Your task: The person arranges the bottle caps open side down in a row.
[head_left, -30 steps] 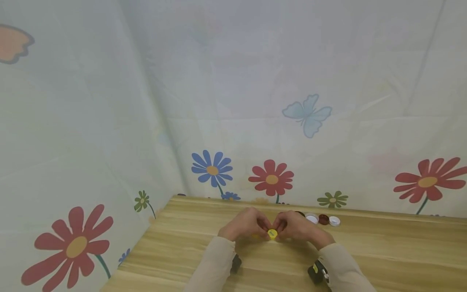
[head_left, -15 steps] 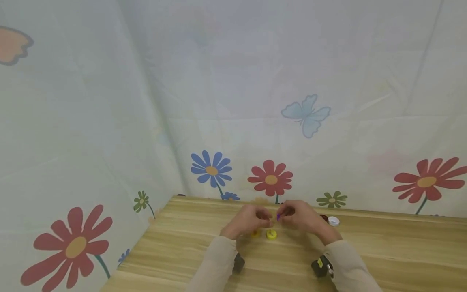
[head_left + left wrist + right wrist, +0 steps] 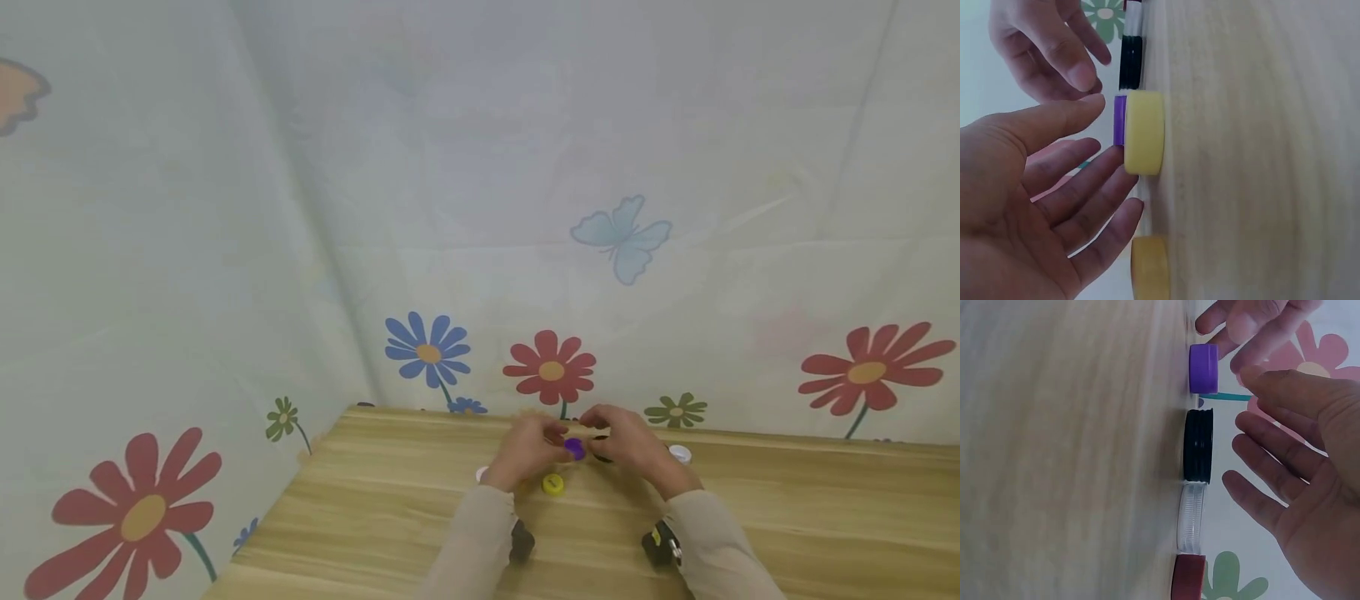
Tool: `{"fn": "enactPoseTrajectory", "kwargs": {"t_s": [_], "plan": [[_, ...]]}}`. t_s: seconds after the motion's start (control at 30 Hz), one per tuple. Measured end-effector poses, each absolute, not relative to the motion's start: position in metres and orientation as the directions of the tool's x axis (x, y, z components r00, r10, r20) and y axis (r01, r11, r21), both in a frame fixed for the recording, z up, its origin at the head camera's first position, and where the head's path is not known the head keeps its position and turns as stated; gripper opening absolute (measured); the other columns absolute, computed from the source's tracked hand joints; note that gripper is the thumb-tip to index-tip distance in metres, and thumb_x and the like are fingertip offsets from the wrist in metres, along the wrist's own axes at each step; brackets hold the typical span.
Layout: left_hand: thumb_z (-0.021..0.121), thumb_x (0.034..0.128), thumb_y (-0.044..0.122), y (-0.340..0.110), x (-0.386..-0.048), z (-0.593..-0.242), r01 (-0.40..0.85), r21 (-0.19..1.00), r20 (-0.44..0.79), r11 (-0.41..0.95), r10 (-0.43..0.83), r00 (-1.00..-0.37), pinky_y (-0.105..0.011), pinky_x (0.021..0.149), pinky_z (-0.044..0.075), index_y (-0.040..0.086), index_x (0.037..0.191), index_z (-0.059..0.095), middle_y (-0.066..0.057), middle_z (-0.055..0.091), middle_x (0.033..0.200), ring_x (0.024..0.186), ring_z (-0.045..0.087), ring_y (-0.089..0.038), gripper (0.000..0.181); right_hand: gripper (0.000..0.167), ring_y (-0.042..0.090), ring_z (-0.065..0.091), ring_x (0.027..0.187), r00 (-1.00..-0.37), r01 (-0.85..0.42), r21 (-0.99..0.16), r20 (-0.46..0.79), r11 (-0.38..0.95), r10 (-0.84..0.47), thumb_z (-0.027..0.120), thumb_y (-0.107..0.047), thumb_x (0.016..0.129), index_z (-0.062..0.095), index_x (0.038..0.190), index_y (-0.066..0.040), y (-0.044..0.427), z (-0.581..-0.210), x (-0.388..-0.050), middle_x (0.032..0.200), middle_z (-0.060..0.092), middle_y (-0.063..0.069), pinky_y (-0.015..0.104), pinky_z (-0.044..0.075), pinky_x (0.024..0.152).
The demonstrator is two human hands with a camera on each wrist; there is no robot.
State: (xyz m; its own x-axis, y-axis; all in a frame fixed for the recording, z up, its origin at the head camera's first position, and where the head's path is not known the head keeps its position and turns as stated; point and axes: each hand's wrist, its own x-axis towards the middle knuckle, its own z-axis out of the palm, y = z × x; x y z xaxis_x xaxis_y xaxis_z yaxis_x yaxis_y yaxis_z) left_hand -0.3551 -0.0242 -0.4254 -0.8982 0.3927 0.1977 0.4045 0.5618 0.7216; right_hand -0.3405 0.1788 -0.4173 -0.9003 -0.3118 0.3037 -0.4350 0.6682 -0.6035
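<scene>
Purple bottle cap, in right hand's fingertips half a second ago, now sits on table just behind yellow bottle cap. Right hand, behind-right of yellow cap: fingers spread, unloaded. Left hand, behind-left: fingers loosely extended.

You have two hands, one left hand and one right hand; eight bottle caps: one yellow cap, one orange cap, one purple cap, one black cap, one red cap, three white caps; and one table.
</scene>
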Motion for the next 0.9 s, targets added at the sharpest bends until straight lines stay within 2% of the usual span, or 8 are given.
{"fn": "enactPoseTrajectory", "kwargs": {"t_s": [0.17, 0.47, 0.9], "plan": [[0.086, 0.0873, 0.004, -0.022, -0.354, -0.426, 0.359, 0.74, 0.166, 0.569, 0.363, -0.917, -0.035, 0.088, 0.059, -0.003, 0.119, 0.075, -0.011, 0.077, 0.102, 0.093, 0.072, -0.019, 0.034, 0.034, 0.045, 0.066, 0.118, -0.9, -0.434, -0.603, 0.266, 0.67, -0.344, 0.08, 0.001, 0.088, 0.071, 0.12, 0.005, 0.178, -0.42, -0.344, 0.121, 0.072, 0.02, 0.057, 0.054, 0.099], [0.084, 0.0872, 0.001, -0.023, -0.355, -0.428, 0.375, 0.728, 0.165, 0.574, 0.385, -0.908, -0.034, 0.089, 0.058, 0.0, 0.109, 0.078, -0.008, 0.078, 0.101, 0.09, 0.068, -0.015, 0.023, 0.037, 0.041, 0.066, 0.116, -0.894, -0.442, -0.596, 0.226, 0.671, -0.387, 0.082, -0.002, 0.085, 0.072, 0.12, 0.004, 0.183, -0.425, -0.345, 0.118, 0.073, 0.018, 0.058, 0.05, 0.103], [0.083, 0.0835, -0.003, -0.023, -0.357, -0.43, 0.388, 0.738, 0.177, 0.552, 0.396, -0.901, -0.031, 0.085, 0.056, 0.002, 0.106, 0.08, -0.003, 0.077, 0.095, 0.085, 0.065, -0.012, 0.023, 0.024, 0.026, 0.068, 0.094, -0.86, -0.507, -0.561, 0.286, 0.654, -0.422, 0.084, -0.001, 0.084, 0.076, 0.107, 0.0, 0.177, -0.429, -0.349, 0.099, 0.075, 0.007, 0.049, 0.057, 0.09]]}}
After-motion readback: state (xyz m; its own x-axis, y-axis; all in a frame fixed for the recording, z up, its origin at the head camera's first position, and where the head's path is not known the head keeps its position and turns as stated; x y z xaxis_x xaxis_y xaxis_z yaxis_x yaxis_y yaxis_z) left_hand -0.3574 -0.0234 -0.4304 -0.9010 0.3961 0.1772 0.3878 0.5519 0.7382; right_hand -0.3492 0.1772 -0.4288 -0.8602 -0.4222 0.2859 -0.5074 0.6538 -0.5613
